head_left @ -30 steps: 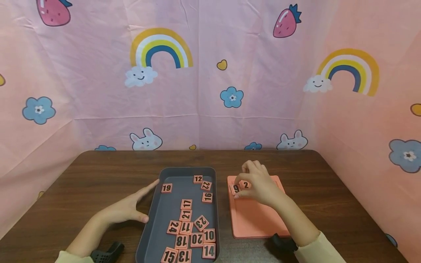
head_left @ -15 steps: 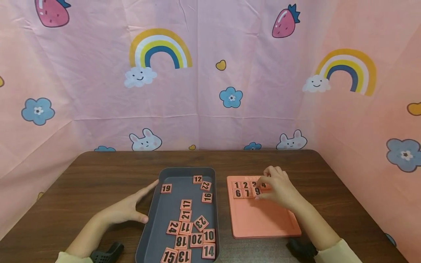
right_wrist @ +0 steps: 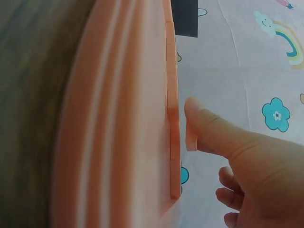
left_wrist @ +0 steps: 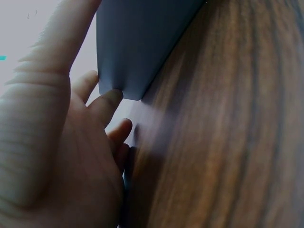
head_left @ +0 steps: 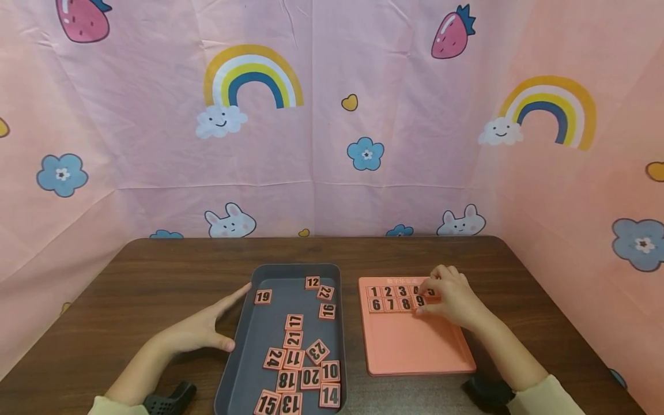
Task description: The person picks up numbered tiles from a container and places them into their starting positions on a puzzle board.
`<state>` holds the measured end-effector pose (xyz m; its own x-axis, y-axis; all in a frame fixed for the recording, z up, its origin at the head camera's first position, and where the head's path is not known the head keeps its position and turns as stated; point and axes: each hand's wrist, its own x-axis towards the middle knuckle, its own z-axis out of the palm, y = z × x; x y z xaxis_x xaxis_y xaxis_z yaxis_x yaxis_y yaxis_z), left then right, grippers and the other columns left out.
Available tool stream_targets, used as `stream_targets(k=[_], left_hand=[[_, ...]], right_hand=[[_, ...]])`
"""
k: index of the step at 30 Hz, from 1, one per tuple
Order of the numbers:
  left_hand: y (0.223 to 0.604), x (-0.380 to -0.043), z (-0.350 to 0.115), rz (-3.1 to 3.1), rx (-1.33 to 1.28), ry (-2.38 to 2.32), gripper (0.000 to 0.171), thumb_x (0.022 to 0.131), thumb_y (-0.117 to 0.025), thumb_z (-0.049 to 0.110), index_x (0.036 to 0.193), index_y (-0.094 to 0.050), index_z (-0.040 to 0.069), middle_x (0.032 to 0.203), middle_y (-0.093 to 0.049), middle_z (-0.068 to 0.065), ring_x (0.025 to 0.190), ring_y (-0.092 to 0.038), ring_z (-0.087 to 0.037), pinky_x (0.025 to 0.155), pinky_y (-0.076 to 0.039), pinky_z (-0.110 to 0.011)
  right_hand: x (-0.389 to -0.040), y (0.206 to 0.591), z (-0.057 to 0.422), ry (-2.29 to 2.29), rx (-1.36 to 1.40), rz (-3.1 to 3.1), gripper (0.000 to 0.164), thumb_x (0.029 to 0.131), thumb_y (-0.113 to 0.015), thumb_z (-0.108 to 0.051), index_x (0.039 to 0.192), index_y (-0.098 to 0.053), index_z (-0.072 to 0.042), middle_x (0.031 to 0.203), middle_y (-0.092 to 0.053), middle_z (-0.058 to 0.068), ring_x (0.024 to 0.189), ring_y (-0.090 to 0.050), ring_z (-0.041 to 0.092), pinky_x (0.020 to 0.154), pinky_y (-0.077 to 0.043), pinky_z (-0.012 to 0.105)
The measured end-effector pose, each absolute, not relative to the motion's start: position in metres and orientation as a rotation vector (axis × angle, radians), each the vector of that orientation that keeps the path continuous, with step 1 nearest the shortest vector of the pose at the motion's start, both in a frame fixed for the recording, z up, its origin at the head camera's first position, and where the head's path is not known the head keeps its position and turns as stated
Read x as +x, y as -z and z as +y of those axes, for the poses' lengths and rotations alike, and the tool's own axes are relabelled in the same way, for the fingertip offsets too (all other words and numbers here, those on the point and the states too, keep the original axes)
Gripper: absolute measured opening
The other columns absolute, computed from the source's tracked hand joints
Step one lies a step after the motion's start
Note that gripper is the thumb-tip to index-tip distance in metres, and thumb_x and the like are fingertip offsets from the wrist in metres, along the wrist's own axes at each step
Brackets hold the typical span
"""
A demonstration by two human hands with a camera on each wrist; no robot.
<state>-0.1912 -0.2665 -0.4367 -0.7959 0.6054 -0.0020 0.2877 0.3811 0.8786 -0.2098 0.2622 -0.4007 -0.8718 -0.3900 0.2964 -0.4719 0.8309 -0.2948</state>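
My right hand (head_left: 452, 297) pinches the number 9 tile (head_left: 419, 301) just right of the number 8 tile (head_left: 406, 304) on the pink number board (head_left: 415, 346). In the right wrist view the pinched tile (right_wrist: 191, 139) is apart from the board's raised tiles, beside my thumb (right_wrist: 216, 128). Tiles 1 to 5 make the board's top row, partly covered by my fingers; 6, 7 and 8 lie below. My left hand (head_left: 189, 331), fingers spread, touches the outer left wall of the grey tray (head_left: 236, 346); the left wrist view shows its fingertips against the tray's side (left_wrist: 137, 47).
Several loose number tiles lie in the tray, turned various ways, mostly in its near half, such as the number 20 tile (head_left: 310, 378). Both tray and board stand on a dark wooden table (head_left: 181, 265). A patterned cloth (head_left: 332, 213) hangs behind and at the sides.
My right hand has moved rightward over the board with the number 9 tile, from above the left column to beside the number 8 tile. The left hand and tray have stayed put.
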Motion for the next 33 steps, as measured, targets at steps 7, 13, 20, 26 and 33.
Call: stream_targets(k=[7,13,20,26,33], left_hand=[[0.436,-0.1908,-0.2668,2.327,0.784,-1.376,0.106,0.077,-0.08,0.038,0.156,-0.01,0.024,0.157,-0.007,-0.021,0.137,-0.004,-0.052,0.092,-0.009,-0.079],[0.4356,-0.1905,-0.2669,2.332,0.784,-1.372,0.106,0.078,-0.079,0.039,0.156,-0.01,0.025,0.157,-0.007,-0.021,0.137,-0.004,-0.052,0.092,-0.009,-0.079],[0.436,-0.1908,-0.2656,2.317,0.779,-1.387,0.106,0.077,-0.079,0.038,0.156,-0.01,0.024,0.157,-0.007,-0.02,0.138,-0.003,-0.052,0.093,-0.008,-0.079],[0.4356,-0.1906,-0.2658,2.329,0.785,-1.382,0.105,0.078,-0.079,0.04,0.156,-0.01,0.024,0.157,-0.007,-0.019,0.138,-0.004,-0.051,0.093,-0.01,-0.079],[0.436,-0.1903,-0.2659,2.348,0.831,-1.366,0.105,0.078,-0.077,0.044,0.156,-0.009,0.024,0.157,-0.01,-0.019,0.138,-0.006,-0.049,0.094,-0.012,-0.078]], right_hand=[[-0.2131,0.4028,0.2643,-0.516,0.65,-2.823,0.033,0.064,-0.088,-0.04,0.086,-0.072,-0.021,0.088,-0.043,-0.002,0.088,-0.038,0.022,0.077,-0.027,0.042],[-0.2155,0.4032,0.262,-0.494,0.647,-2.831,0.032,0.064,-0.087,-0.042,0.085,-0.072,-0.023,0.089,-0.045,-0.003,0.088,-0.038,0.022,0.076,-0.028,0.041],[-0.2132,0.402,0.264,-0.427,0.625,-2.84,0.034,0.061,-0.089,-0.041,0.084,-0.072,-0.022,0.088,-0.045,-0.003,0.089,-0.04,0.023,0.077,-0.029,0.043],[-0.2134,0.4016,0.2637,-0.422,0.651,-2.818,0.032,0.062,-0.089,-0.039,0.084,-0.072,-0.023,0.088,-0.045,-0.003,0.088,-0.04,0.022,0.075,-0.029,0.041],[-0.2144,0.4032,0.2614,-0.396,0.687,-2.823,0.03,0.061,-0.089,-0.035,0.083,-0.072,-0.025,0.091,-0.048,-0.003,0.088,-0.042,0.022,0.077,-0.032,0.042]])
